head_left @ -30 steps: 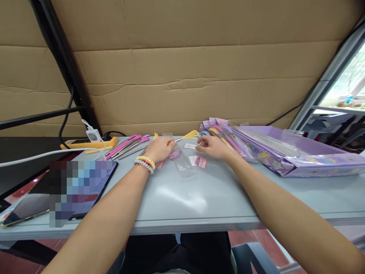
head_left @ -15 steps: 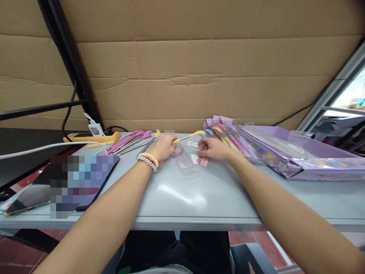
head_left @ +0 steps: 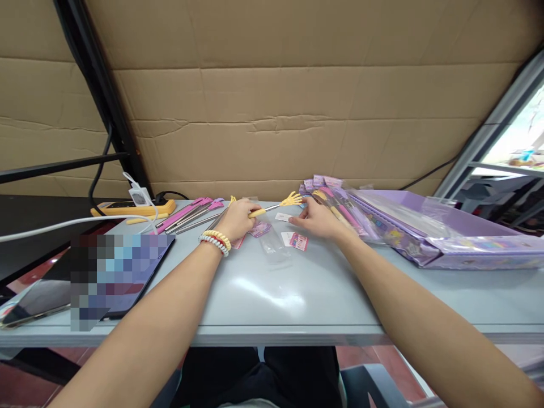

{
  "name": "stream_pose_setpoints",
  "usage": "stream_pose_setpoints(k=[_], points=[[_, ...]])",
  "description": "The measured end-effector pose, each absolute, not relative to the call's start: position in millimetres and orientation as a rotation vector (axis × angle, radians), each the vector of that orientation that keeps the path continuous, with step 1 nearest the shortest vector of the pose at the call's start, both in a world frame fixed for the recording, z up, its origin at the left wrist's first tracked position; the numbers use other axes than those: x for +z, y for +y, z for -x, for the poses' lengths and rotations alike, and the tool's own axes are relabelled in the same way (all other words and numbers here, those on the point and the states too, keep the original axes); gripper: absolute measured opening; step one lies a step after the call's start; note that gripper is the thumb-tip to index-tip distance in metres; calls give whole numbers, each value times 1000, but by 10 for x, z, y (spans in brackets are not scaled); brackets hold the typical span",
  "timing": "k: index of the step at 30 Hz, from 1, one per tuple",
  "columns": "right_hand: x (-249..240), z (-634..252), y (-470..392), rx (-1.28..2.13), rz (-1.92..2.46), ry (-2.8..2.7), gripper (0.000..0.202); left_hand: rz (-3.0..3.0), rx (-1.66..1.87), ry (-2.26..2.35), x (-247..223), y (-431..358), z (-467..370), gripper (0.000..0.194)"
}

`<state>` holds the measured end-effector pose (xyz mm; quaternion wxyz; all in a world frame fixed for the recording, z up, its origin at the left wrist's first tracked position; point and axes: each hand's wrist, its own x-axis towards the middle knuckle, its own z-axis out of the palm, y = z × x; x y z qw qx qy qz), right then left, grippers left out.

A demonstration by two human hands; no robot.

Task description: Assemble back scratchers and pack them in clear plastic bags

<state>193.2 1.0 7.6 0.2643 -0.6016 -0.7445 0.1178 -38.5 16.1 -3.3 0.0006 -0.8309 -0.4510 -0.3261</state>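
My left hand (head_left: pixel 238 220) is closed on the yellow handle of a metal rod with a yellow hand-shaped end (head_left: pixel 291 199), which points right. The fingers of my right hand (head_left: pixel 313 218) are bent and apart near that end; whether they touch it is not clear. Below lie a small white card (head_left: pixel 283 217) and a pink printed card (head_left: pixel 299 242). A clear plastic sleeve (head_left: pixel 272 246) with a purple label (head_left: pixel 259 228) rests beside my left hand. Pink rods (head_left: pixel 182 215) lie to the left, and packaged rods (head_left: pixel 344 209) sit behind my right hand.
An open purple box (head_left: pixel 429 258) stands on the right of the grey table (head_left: pixel 276 309). At the left are a tablet (head_left: pixel 140 272), a phone (head_left: pixel 38 300), a yellow power strip (head_left: pixel 168 207) and a white cable (head_left: pixel 63 226). Cardboard (head_left: pixel 276 90) rises behind.
The yellow hand-shaped end has turned so that its spread fingers show, and it sits slightly further left. My right hand has lifted off the pink card and moved up toward this end.
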Motion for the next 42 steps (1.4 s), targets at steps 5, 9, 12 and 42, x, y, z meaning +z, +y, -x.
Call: stream_pose_setpoints(k=[5,9,12,42], points=[[67,-1950,42,300,1625,-2008,69,2739,-1206,-1571,-62,163,404,14],[57,-1950,56,309,1637,-2083,58,2776,-1739,-1773,-65,167,388,19],[53,-1945,43,314,1633,-2110,54,2744,-2242,-1873,-9,145,354,23],[147,-1891,-64,582,1589,-2454,29,2710,-2285,-2071,21,126,309,23]])
